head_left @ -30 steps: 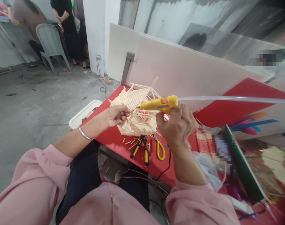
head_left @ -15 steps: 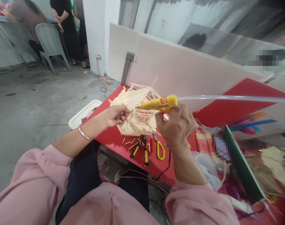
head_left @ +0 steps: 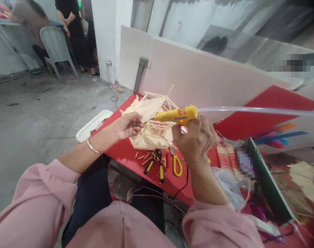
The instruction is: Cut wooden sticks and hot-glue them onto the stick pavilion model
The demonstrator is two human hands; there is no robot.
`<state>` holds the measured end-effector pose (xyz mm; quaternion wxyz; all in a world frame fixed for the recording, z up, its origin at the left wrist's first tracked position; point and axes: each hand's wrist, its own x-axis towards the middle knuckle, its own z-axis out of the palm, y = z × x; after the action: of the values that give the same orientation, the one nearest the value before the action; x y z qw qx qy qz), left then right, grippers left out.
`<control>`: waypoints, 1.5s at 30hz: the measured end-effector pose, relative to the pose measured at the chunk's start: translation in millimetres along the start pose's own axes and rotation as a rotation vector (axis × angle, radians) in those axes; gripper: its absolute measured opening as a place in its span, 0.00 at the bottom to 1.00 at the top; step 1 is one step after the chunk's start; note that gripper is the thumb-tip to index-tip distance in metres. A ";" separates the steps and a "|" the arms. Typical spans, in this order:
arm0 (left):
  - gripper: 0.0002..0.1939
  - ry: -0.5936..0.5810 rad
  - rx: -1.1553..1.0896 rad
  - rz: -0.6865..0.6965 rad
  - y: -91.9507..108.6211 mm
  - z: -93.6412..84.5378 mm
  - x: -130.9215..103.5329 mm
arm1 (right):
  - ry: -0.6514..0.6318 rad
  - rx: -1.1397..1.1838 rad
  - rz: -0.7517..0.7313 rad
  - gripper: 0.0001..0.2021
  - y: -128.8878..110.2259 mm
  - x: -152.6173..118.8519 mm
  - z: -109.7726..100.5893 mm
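A yellow hot glue gun [head_left: 169, 115] is gripped in my right hand [head_left: 196, 137], its nozzle pointing left. A long translucent glue stick [head_left: 239, 109] trails out of its back to the right. Thin pale wooden sticks form a small house-like model [head_left: 153, 107] with a slatted roof, which stands under and behind my hands. Beside the model, close to the nozzle tip, my left hand [head_left: 128, 126] has its fingers curled and pinched. Whatever lies between those fingertips is too small to make out.
Black-and-yellow pliers [head_left: 151, 163] and yellow-handled scissors [head_left: 177, 165] lie on the red table [head_left: 125, 158] among stick offcuts. To the right are a plastic bag [head_left: 228, 187] and a green-sided box [head_left: 269, 182]. White boards [head_left: 193, 69] lean behind. A chair [head_left: 56, 44] and people stand far left.
My left hand has shifted very slightly at the fingertips. The glue gun has moved a touch to the right in my right hand. The model and tools have stayed put.
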<state>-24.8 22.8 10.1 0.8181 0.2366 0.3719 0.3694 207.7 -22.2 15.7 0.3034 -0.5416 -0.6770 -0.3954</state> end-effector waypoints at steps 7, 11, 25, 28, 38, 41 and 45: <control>0.10 0.005 -0.013 0.010 0.3 -1.7 1.8 | 0.056 -0.058 -0.070 0.17 0.6 0.2 -0.1; 0.10 -0.003 -0.025 0.009 0.6 1.0 -0.8 | 0.038 -0.053 -0.060 0.18 0.5 0.6 0.2; 0.08 0.008 0.023 -0.025 0.7 3.4 -4.5 | 0.010 -0.023 -0.018 0.17 1.7 1.2 0.0; 0.07 0.025 0.044 -0.022 -0.1 5.1 -6.1 | 0.011 -0.048 -0.025 0.16 1.4 1.5 -0.8; 0.09 0.034 0.050 -0.001 -1.0 3.7 -3.5 | 0.011 -0.034 -0.043 0.16 1.5 1.4 0.3; 0.09 0.029 0.052 -0.006 -1.0 3.2 -3.1 | 0.010 -0.021 -0.046 0.16 2.1 1.0 1.0; 0.09 0.020 0.050 -0.017 -1.7 2.6 -3.7 | -0.017 -0.007 -0.033 0.16 1.5 1.4 0.7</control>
<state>-23.8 18.6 12.2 0.8113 0.2502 0.3910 0.3554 208.8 -20.8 16.8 0.2893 -0.5348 -0.6869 -0.3981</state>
